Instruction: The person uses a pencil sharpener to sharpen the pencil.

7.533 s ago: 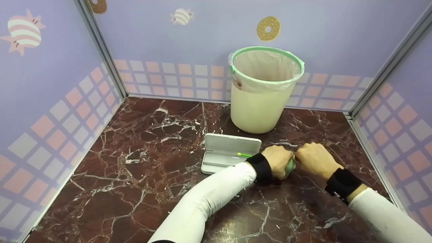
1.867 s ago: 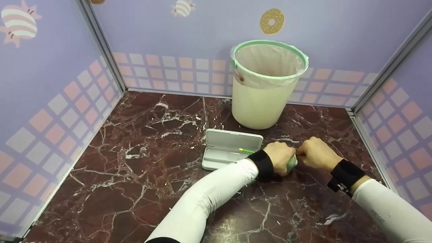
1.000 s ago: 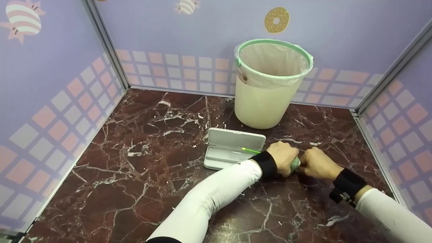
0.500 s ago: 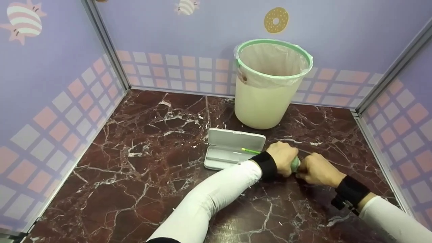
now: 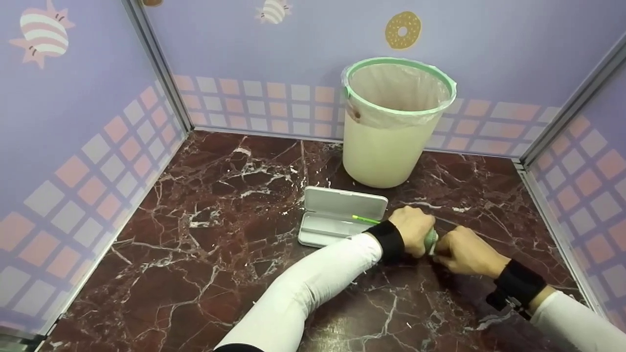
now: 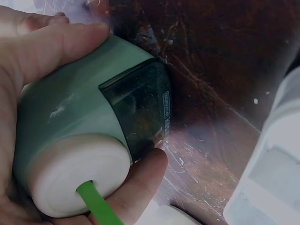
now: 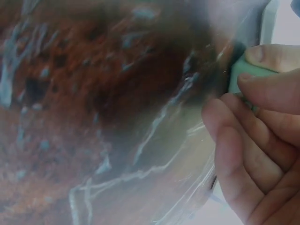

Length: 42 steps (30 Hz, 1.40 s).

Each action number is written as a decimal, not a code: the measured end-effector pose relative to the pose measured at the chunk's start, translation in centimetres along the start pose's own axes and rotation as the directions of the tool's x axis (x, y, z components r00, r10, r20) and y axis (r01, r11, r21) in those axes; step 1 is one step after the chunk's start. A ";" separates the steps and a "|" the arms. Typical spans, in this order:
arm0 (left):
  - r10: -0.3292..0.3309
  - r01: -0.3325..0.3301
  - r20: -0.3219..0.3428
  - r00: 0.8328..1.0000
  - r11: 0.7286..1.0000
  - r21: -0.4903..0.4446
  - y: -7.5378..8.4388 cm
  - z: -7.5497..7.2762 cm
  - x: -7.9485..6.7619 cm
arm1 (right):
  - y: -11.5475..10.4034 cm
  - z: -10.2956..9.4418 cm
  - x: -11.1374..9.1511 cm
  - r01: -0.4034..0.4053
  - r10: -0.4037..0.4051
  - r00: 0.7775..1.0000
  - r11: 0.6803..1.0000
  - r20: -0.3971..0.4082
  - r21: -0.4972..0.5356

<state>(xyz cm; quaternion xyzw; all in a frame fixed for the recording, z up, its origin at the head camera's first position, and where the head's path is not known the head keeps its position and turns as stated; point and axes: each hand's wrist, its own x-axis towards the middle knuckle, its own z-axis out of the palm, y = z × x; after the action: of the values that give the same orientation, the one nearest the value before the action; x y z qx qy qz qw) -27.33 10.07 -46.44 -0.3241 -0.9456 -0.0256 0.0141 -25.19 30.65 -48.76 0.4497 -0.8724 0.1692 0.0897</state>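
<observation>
My left hand [image 5: 410,230] grips a rounded green pencil sharpener [image 6: 75,108] with a dark see-through panel [image 6: 140,110] on its side. A green pencil [image 6: 101,206] sticks into the hole in its white round face. At the sharpener's other end, my right hand [image 5: 467,252] has its fingers curled, thumb and fingertips pinching a small crank that they mostly cover. Part of the green body [image 7: 246,70] shows beyond my right thumb in the right wrist view. To the left stands an open white pencil case [image 5: 320,224]; a green pencil-like stick with a yellow end [image 5: 364,219] overlaps it, partly behind my left wrist.
A cream bin [image 5: 386,151] with a green rim and clear liner stands behind the case, near the back wall. Small white bits lie scattered on the dark red marbled table [image 5: 171,269]. Patterned panels [image 5: 88,146] enclose the left, back and right sides.
My right hand has shifted slightly down and right at the sharpener's end, its wrist turning. The left hand keeps its grip and the case stays put. The head view has shifted slightly.
</observation>
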 end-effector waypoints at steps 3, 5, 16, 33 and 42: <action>0.000 0.000 0.001 1.000 1.000 0.007 0.1 0.0 0.1 | -0.4 -0.4 0.0 0.007 -0.007 1.000 1.000 0.005 0.004; 0.002 -0.002 0.002 1.000 1.000 0.008 0.2 0.1 0.1 | -0.7 -0.7 -0.1 0.006 -0.006 1.000 1.000 0.009 0.010; -0.006 0.006 0.009 1.000 1.000 -0.001 0.3 -0.2 0.2 | -2.3 -2.8 0.5 0.003 -0.003 1.000 1.000 0.028 -0.015; 0.017 -0.016 0.028 0.999 0.999 -0.035 -0.2 0.2 0.4 | -2.2 -5.8 1.9 -0.089 0.087 0.996 0.983 -0.020 -0.160; 0.021 -0.021 0.003 1.000 0.999 -0.026 -0.2 0.2 0.4 | -1.3 -7.1 3.4 -0.237 0.245 0.969 0.961 0.041 -0.144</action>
<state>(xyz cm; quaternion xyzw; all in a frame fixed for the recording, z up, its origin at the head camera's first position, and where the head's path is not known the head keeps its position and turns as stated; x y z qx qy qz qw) -27.77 10.15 -46.67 -0.3342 -0.9417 -0.0374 0.0086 -26.05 30.01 -40.89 0.3377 -0.9324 0.1050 0.0739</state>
